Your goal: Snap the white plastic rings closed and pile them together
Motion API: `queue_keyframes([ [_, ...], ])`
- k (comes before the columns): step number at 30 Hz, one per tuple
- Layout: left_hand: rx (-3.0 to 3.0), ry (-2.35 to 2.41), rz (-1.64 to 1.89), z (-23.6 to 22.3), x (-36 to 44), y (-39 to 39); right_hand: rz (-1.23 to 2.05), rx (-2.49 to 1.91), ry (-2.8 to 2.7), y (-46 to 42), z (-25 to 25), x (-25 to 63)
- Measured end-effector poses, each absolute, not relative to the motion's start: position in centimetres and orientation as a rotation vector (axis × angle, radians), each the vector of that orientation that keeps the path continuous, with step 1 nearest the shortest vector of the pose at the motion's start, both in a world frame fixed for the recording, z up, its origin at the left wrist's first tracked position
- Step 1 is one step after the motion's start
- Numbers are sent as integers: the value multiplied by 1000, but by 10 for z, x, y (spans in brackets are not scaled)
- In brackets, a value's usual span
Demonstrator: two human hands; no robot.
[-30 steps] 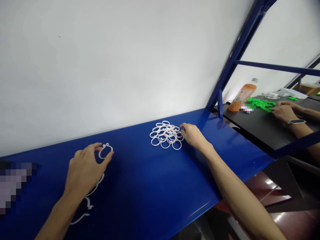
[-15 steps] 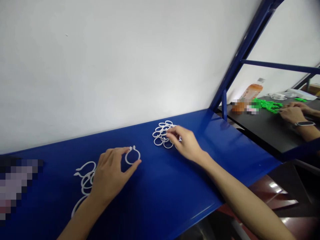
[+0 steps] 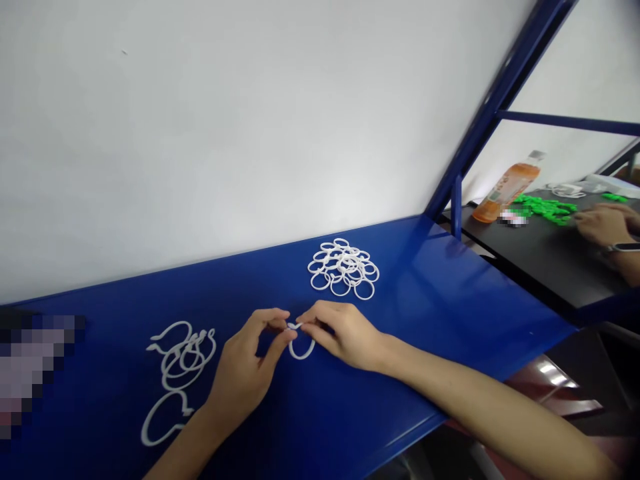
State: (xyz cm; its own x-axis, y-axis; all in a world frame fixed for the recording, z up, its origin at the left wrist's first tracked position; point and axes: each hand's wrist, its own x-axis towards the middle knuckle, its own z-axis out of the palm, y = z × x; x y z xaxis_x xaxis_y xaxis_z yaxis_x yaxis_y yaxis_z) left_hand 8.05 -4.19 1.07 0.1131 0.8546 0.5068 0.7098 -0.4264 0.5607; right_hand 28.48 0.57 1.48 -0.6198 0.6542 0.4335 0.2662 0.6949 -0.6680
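Between my two hands is a white plastic ring (image 3: 302, 355), with its two ends together at the top. My left hand (image 3: 253, 360) pinches one end between thumb and fingers. From the other side, the thumb and finger of my right hand (image 3: 345, 333) grip the opposite end. Left of my left hand lie several open white rings (image 3: 183, 383) with gaps between their tips, one partly hidden by my wrist. Beyond my right hand is a pile of white rings (image 3: 345, 267), many looking closed.
The blue tabletop (image 3: 400, 267) meets a white wall behind. A blue metal frame (image 3: 463, 153) rises at the right. Past it, a black table (image 3: 540, 267) holds an orange drink bottle (image 3: 510, 187), green pieces (image 3: 550, 209) and another person's hands (image 3: 600, 223).
My left hand has carried the ring to the right. My right hand has left the pile and come back to grip the ring's other end. The view has shifted slightly.
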Motion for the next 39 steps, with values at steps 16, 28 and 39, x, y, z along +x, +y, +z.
queue_keyframes([
  [16, 2654, 1321, 1355, 15, 79, -38, 827, -632, -2192, 9, 19, 287],
  [28, 2914, 1568, 1116, 18, 62, -31, 729, -1093, -1625, 58, 24, 320],
  [39, 2179, 2357, 121, 18, -29, -3, 532, -1512, -1437, 137, -20, 402],
])
